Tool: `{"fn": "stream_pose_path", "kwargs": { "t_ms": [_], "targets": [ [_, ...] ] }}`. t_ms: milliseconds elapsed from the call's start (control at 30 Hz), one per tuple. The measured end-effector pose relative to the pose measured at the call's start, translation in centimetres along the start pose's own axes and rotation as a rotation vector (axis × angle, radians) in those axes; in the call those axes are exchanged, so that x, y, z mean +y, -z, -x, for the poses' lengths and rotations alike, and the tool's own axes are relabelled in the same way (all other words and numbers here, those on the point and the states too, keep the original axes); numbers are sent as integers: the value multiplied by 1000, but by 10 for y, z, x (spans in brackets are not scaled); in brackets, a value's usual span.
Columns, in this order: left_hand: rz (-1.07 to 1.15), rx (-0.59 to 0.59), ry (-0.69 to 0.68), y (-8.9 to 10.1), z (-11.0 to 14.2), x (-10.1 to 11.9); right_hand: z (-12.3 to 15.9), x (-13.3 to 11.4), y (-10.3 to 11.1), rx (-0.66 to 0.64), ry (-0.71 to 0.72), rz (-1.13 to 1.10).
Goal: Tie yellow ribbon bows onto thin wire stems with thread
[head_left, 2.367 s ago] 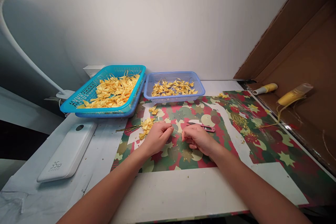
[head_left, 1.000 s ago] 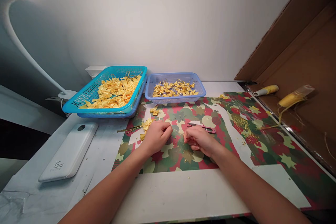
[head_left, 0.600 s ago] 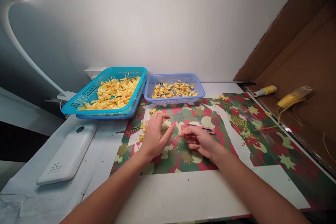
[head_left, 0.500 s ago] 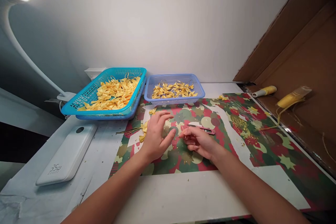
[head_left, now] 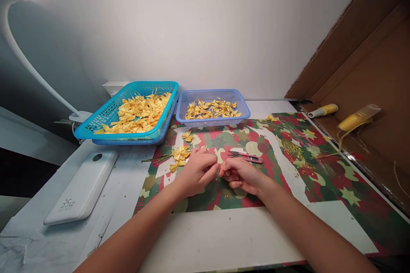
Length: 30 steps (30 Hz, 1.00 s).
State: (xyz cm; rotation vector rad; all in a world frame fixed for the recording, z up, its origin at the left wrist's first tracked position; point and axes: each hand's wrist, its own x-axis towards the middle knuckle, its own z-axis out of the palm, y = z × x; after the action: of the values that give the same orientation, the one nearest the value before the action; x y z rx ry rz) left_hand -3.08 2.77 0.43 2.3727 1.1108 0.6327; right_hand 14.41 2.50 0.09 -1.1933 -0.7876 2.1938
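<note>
Where the patterned sheet covers the near board, the left hand and right hand meet with bent fingers, thumbs and forefingers curled inward, tips touching or nearly so. Whether either pinch is clamped on anything I cannot tell; whatever is there is hidden or too small. Such fine fingertip work seems to call for a light pinch, level wrists and small, even movements. Just beyond the left hand lie the yellow bows, close together; gold ties stretch left from them, their long axis running roughly side to side. Just past the right hand, the snips lie almost crosswise, blades pointing left and slightly away, handle to the right. Farther back, the lilac basket and turquoise basket hold more bows, pointing every way.
</note>
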Motion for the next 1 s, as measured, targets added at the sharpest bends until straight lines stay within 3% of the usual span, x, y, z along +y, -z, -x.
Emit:
{"fn": "stream_pose_path", "kwargs": {
  "t_ms": [367,567,633,767,1000],
  "targets": [
    [54,-18,62,2,-2,1,1,0,-1,1,-8,7],
    [128,318,108,2,1,1,1,2,-1,65,159,-53],
    [221,269,131,1,1,3,2,2,-2,75,239,-35],
    [511,65,171,-2,0,9,1,2,-7,87,343,30],
    [872,10,362,-8,0,12,-2,6,-7,89,446,104]
  ]
}}
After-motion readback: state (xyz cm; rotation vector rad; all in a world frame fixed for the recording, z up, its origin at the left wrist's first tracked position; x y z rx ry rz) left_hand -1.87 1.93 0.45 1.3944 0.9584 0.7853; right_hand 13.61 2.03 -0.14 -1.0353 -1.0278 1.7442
